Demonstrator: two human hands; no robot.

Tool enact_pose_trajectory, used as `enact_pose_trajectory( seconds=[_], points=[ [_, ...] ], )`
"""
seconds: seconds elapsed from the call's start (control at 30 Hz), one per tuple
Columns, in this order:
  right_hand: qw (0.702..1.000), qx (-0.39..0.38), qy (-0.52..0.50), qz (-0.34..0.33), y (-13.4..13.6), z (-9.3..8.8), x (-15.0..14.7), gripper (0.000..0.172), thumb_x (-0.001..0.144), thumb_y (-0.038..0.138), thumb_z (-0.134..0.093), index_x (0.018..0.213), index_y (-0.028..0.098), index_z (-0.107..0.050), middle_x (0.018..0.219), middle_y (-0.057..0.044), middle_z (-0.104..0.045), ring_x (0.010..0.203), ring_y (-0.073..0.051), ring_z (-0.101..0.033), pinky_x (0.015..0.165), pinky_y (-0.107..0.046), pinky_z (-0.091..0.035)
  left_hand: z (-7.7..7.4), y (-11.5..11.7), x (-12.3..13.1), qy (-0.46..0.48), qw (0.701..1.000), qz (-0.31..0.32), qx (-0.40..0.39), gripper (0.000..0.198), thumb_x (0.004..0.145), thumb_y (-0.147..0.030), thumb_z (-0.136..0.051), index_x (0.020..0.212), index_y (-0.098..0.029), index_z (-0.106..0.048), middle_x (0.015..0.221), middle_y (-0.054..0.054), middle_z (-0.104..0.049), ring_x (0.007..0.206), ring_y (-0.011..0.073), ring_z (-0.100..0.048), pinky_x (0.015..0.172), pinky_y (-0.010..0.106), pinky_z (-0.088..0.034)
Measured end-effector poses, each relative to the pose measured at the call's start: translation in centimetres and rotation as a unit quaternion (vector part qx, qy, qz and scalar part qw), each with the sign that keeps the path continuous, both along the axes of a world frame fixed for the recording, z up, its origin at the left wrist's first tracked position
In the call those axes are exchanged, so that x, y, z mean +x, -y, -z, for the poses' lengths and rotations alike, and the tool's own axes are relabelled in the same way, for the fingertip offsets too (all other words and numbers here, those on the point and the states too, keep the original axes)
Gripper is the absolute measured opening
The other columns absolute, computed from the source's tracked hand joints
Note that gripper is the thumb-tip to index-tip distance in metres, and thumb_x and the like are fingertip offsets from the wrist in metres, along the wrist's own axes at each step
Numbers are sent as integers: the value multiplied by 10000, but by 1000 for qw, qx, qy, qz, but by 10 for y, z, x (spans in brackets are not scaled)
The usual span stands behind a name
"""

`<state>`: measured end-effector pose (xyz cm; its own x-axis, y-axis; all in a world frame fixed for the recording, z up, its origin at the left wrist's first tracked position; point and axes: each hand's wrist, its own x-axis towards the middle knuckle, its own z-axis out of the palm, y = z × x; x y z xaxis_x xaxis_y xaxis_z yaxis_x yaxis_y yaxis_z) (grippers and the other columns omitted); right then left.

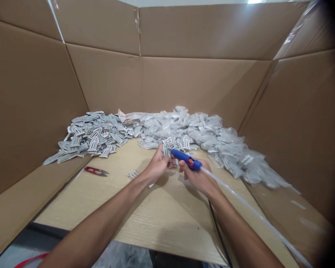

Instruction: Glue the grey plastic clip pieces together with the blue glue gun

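Observation:
In the middle of the table my left hand (pixel 159 163) pinches a small grey-and-white window-shaped piece (pixel 166 149). My right hand (pixel 197 176) is wrapped round a blue hot glue gun (pixel 186 159), whose tip points left at that piece; I cannot tell whether they touch. A long clear glue stick (pixel 240 203) runs out of the gun's back toward the lower right, and a black cord (pixel 217 221) hangs below it. Another grey-and-white piece (pixel 133 174) lies on the table by my left forearm, partly hidden. Similar pieces (pixel 186 142) lie just behind my hands.
A heap of loose grey-and-white pieces (pixel 96 134) lies at the back left. Clear plastic bags of pieces (pixel 209 130) are piled along the back and right. Red thread snips (pixel 96 171) rest on the wooden table (pixel 167 223). Cardboard walls (pixel 201 82) stand around it.

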<state>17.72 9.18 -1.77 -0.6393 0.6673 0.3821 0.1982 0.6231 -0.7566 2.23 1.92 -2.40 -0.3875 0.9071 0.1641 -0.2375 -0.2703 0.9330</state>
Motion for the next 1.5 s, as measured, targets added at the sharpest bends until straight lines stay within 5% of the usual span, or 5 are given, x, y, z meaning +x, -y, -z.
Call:
enact_pose_trajectory(
  seconds=[0.43,0.63,0.9,1.3,1.5],
  points=[
    [935,-284,-184,-110,8,-32,6,649,769,889,-529,684,254,-426,722,-54,-646,588,-198,-646,510,-315,-532,5,6,-4,-158,987,11,-26,245,959,-421,-576,1033,-187,-561,735,-15,-571,624,119,-529,611,234,-411],
    [951,-197,-209,-113,6,-32,7,507,888,746,-543,888,249,-645,1090,-98,-732,1096,-288,-701,844,-399,-580,-2,19,0,-437,898,33,28,233,978,-311,-531,1008,-189,-728,952,93,-735,842,230,-643,803,310,-469],
    [998,49,-25,6,-12,-8,6,374,897,588,-631,915,215,-636,697,-14,-670,611,-184,-598,600,-290,-452,-8,19,-4,-492,869,39,44,282,904,-117,-503,1033,-187,-744,1038,104,-749,951,255,-680,868,324,-488],
    [867,-413,-257,-106,-9,-30,10,447,754,610,-809,754,208,-615,803,-15,-678,529,-102,-590,427,-213,-471,-6,22,-4,-351,933,77,-8,322,949,-172,-502,1254,-229,-417,1001,87,-723,937,214,-706,821,311,-513],
    [840,-421,-319,-122,-15,-27,8,403,741,559,-854,754,209,-653,953,-48,-758,941,-200,-757,873,-266,-619,-12,24,-5,-421,904,72,11,532,850,-15,-459,1328,-242,-408,1107,93,-742,1096,233,-685,917,350,-498]
  ],
)
